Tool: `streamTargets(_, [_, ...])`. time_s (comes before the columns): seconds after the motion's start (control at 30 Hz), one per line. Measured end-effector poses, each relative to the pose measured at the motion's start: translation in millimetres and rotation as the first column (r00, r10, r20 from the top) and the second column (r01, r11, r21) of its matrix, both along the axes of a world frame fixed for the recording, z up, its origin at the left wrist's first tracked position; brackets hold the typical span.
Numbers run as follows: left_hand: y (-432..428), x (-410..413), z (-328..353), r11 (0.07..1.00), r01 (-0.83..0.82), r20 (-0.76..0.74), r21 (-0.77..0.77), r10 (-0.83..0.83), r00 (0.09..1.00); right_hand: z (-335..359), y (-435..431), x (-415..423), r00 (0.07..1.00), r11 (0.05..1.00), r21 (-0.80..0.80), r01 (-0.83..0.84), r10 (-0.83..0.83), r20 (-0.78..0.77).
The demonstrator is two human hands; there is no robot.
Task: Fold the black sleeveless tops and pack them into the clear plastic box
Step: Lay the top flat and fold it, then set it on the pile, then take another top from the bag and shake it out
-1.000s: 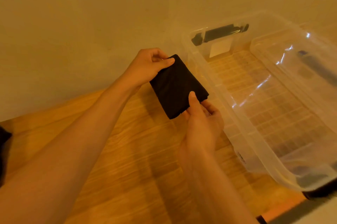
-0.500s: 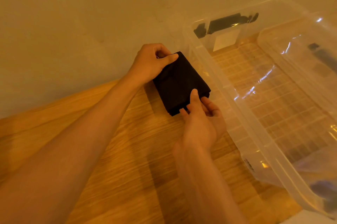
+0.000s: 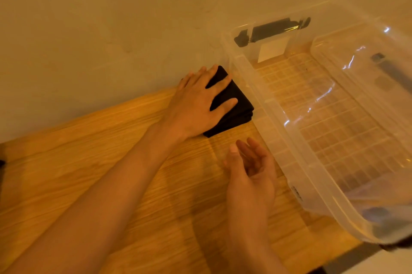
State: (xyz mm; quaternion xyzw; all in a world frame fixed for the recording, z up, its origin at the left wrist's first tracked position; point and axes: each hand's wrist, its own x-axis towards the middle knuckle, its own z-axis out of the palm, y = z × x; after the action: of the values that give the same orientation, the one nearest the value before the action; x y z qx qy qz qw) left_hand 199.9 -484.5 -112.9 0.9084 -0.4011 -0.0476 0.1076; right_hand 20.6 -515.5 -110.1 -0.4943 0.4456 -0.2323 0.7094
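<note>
Left hand (image 3: 198,104) is pressing flat, fingers spread, on the small folded black fabric top (image 3: 237,104) on the wooden bench (image 3: 66,144), clear plastic box (image 3: 270,122) just right of it, right hand (image 3: 252,175) hovering open and empty, so the stacked folds are probably risking springing apart on a one-handed lift.

no text can be read. a white label (image 3: 273,51) is seen on the far end wall of the clear plastic box (image 3: 267,122), under its black handle (image 3: 272,28), seemingly blank; a small dark print (image 3: 296,193) on the box's left wall is too blurred.
</note>
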Motion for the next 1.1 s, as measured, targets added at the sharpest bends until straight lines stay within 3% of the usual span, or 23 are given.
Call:
streamTargets(0.13, [-5.3,2.3,1.6,0.998,-0.020,0.020,0.062,0.019,1.000,0.8,-13.2,-0.9,0.999,0.999,-0.017,-0.029,0.029,0.017])
streamTargets(0.27, [9.0,-6.2,15.5,0.994,-0.086,0.027,-0.071,0.088,0.996,2.0,-18.9,-4.4,0.994,0.991,-0.081,-0.104,0.106,0.013])
streamTargets(0.37, [34.0,-18.6,28.5,0.987,-0.133,0.059,-0.090,0.139,0.989,4.5,-17.9,-5.3,0.982,0.976,-0.118,-0.182,0.185,0.020])
streamTargets(0.6, [124.3,-94.1,38.7,0.971,-0.232,0.065,-0.066,0.236,0.970,18.9,1.4,-14.5,0.934,0.878,-0.352,-0.324,0.355,0.028])
streamTargets(0.77, [213.8,-151.4,58.0,0.928,-0.367,0.117,-0.060,0.372,0.921,41.7,40.0,-6.7,0.789,0.589,-0.606,-0.535,0.604,-0.110])
streamTargets(0.87, [265.0,-188.4,81.6,0.895,-0.438,0.220,-0.087,0.446,0.868,58.2,86.4,1.9,0.685,0.351,-0.756,-0.553,0.708,-0.172])
streamTargets(1.1, [409.0,-245.5,124.0,0.668,-0.726,0.332,-0.163,0.730,0.597,104.6,213.1,13.1,0.243,-0.296,-0.769,-0.566,0.831,-0.499])
